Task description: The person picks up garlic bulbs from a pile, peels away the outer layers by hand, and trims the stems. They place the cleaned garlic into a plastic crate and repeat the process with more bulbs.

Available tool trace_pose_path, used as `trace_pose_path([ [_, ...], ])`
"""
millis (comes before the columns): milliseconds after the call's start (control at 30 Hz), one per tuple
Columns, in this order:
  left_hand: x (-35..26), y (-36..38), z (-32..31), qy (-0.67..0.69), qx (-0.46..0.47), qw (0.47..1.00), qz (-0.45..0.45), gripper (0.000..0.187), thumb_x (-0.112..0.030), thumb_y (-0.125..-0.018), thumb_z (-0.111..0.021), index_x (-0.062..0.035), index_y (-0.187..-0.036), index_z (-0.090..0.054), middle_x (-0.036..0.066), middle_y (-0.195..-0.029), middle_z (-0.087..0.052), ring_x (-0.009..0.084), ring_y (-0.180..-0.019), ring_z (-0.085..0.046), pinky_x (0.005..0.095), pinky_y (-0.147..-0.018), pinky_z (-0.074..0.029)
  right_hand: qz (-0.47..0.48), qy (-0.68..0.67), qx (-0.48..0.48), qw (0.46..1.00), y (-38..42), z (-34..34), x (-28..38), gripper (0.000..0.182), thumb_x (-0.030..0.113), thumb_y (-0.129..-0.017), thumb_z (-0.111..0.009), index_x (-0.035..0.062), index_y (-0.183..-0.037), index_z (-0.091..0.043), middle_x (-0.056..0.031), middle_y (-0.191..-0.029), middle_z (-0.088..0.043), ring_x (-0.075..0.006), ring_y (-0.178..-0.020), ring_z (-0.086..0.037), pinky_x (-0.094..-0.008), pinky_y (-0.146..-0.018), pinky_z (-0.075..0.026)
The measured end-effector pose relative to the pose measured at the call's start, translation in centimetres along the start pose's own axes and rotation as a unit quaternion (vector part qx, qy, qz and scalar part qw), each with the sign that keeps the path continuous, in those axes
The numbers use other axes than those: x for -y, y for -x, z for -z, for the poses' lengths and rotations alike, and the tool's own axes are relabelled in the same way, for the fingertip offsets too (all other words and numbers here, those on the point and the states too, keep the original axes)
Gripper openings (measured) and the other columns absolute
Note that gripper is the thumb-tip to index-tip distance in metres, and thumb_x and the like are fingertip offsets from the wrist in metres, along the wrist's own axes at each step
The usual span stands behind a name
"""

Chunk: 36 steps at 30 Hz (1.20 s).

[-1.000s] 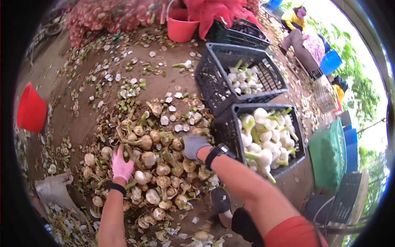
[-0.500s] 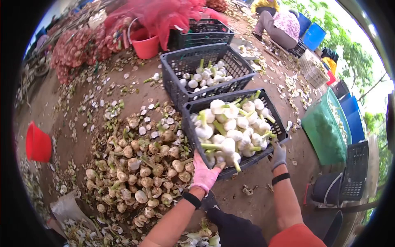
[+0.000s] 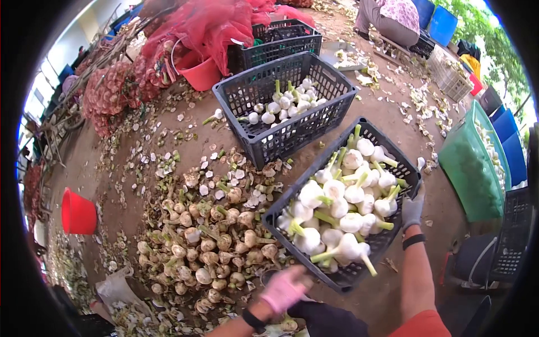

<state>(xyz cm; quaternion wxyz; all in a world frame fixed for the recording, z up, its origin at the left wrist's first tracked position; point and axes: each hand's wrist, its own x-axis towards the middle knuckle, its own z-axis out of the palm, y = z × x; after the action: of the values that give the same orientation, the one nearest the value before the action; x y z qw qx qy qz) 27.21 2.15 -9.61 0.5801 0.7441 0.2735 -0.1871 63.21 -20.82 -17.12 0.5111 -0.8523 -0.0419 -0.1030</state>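
A black plastic crate (image 3: 343, 282) full of trimmed white garlic bulbs (image 3: 351, 222) with short green stems stands turned at an angle before me. My right hand (image 3: 414, 210), in a grey glove, grips its right rim. Below the crate's near left corner is my left hand (image 3: 285, 289) in a pink glove, apart from the rim, its fingers smeared by motion. Untrimmed, soil-covered garlic (image 3: 209, 258) lies heaped on the ground to the left of the crate.
Behind stands another black crate (image 3: 264, 147), partly filled with garlic. Red buckets (image 3: 78, 212), red net sacks (image 3: 109, 92) and stacked crates (image 3: 281, 48) lie left and back. A green tub (image 3: 466, 185) stands right. A person (image 3: 396, 22) sits at the back right.
The full crate has swung away from the other crate, its near end shifting right and toward me. My left hand has let go of the rim and dropped lower; my right hand still holds on.
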Motion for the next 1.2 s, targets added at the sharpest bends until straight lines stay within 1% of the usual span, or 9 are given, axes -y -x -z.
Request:
trace_pose_path([
  [33,-1.2,-0.5,3.6,-0.010,-0.104,0.994,-0.022,0.037,-0.027,-0.081,-0.066,-0.0008,-0.108,-0.066,0.019,-0.107,-0.066,0.0260,-0.100,-0.063,0.0359,-0.089,-0.050,-0.003,0.000,0.003,1.000,-0.1,0.3,-0.3,0.069,-0.016,-0.078,-0.048,0.0008,-0.142,-0.030,-0.0125,-0.129,-0.051,-0.0222,-0.114,-0.053,-0.0323,-0.100,-0.041],
  [200,-7.6,-9.8,15.9,-0.172,-0.339,0.914,-0.144,0.026,-0.023,-0.087,-0.059,-0.0046,-0.107,-0.061,0.016,-0.096,-0.067,0.0301,-0.091,-0.064,0.0377,-0.081,-0.050,0.003,0.057,0.008,0.998,-0.5,0.3,-0.8,0.069,-0.010,-0.080,-0.052,-0.0027,-0.144,-0.027,-0.0181,-0.135,-0.048,-0.0240,-0.123,-0.049,-0.0309,-0.105,-0.035],
  [333,-9.3,-20.6,20.0,-0.491,-0.547,0.632,-0.244,0.033,-0.031,-0.086,-0.060,-0.0133,-0.114,-0.060,0.009,-0.108,-0.065,0.0243,-0.114,-0.054,0.0451,-0.092,-0.043,-0.035,-0.003,0.007,0.999,0.2,0.3,0.7,0.065,-0.009,-0.081,-0.052,-0.0037,-0.142,-0.029,-0.0183,-0.136,-0.045,-0.0248,-0.124,-0.047,-0.0308,-0.106,-0.033],
  [400,-9.5,-22.5,22.0,-0.479,-0.335,0.808,-0.072,0.031,-0.034,-0.086,-0.059,-0.0149,-0.110,-0.062,0.008,-0.102,-0.067,0.0249,-0.108,-0.058,0.0444,-0.087,-0.044,-0.022,0.030,0.002,0.999,-0.1,0.3,1.5,0.064,-0.009,-0.082,-0.052,-0.0037,-0.142,-0.030,-0.0180,-0.136,-0.046,-0.0246,-0.123,-0.047,-0.0308,-0.106,-0.033],
  [700,-4.9,-13.5,15.0,-0.435,-0.268,0.846,-0.152,0.044,-0.050,-0.089,-0.050,-0.0120,-0.100,-0.068,0.010,-0.092,-0.068,0.0260,-0.096,-0.061,0.0487,-0.113,-0.018,-0.016,0.027,0.010,0.999,-0.3,0.2,0.9,0.062,-0.010,-0.081,-0.050,-0.0033,-0.140,-0.032,-0.0174,-0.133,-0.048,-0.0227,-0.118,-0.051,-0.0304,-0.103,-0.035],
  [800,-3.5,-10.7,14.0,-0.400,-0.239,0.869,-0.164,0.039,-0.045,-0.090,-0.053,-0.0114,-0.103,-0.069,0.013,-0.085,-0.066,0.0285,-0.093,-0.060,0.0470,-0.112,-0.021,-0.006,0.001,0.012,1.000,-0.7,0.0,0.3,0.063,-0.010,-0.081,-0.051,-0.0035,-0.140,-0.032,-0.0180,-0.131,-0.051,-0.0231,-0.114,-0.054,-0.0302,-0.101,-0.037],
  [1000,-2.1,-3.2,12.4,-0.134,-0.275,0.910,-0.282,0.048,-0.034,-0.091,-0.059,-0.0030,-0.128,-0.054,0.013,-0.121,-0.059,0.0277,-0.122,-0.048,0.0361,-0.106,-0.035,-0.023,0.159,0.009,0.987,-0.4,0.1,3.7,0.059,-0.007,-0.081,-0.053,-0.0036,-0.138,-0.037,-0.0184,-0.132,-0.051,-0.0261,-0.118,-0.052,-0.0334,-0.100,-0.040],
  [1067,-1.6,3.7,12.2,0.103,-0.252,0.947,-0.170,0.046,-0.028,-0.091,-0.059,0.0000,-0.127,-0.054,0.013,-0.124,-0.059,0.0236,-0.119,-0.052,0.0340,-0.102,-0.040,0.147,0.197,-0.067,0.967,0.1,0.0,6.1,0.050,-0.002,-0.085,-0.052,-0.0005,-0.134,-0.044,-0.0145,-0.124,-0.057,-0.0236,-0.112,-0.055,-0.0321,-0.097,-0.042],
  [1200,4.3,16.0,10.3,0.190,-0.328,0.920,-0.097,0.043,-0.023,-0.089,-0.063,0.0012,-0.125,-0.055,0.011,-0.114,-0.063,0.0179,-0.104,-0.060,0.0285,-0.093,-0.046,0.190,-0.209,0.342,0.896,14.6,-1.8,24.6,0.044,-0.011,-0.082,-0.047,-0.0003,-0.124,-0.053,-0.0090,-0.115,-0.061,-0.0165,-0.101,-0.058,-0.0285,-0.089,-0.046],
])
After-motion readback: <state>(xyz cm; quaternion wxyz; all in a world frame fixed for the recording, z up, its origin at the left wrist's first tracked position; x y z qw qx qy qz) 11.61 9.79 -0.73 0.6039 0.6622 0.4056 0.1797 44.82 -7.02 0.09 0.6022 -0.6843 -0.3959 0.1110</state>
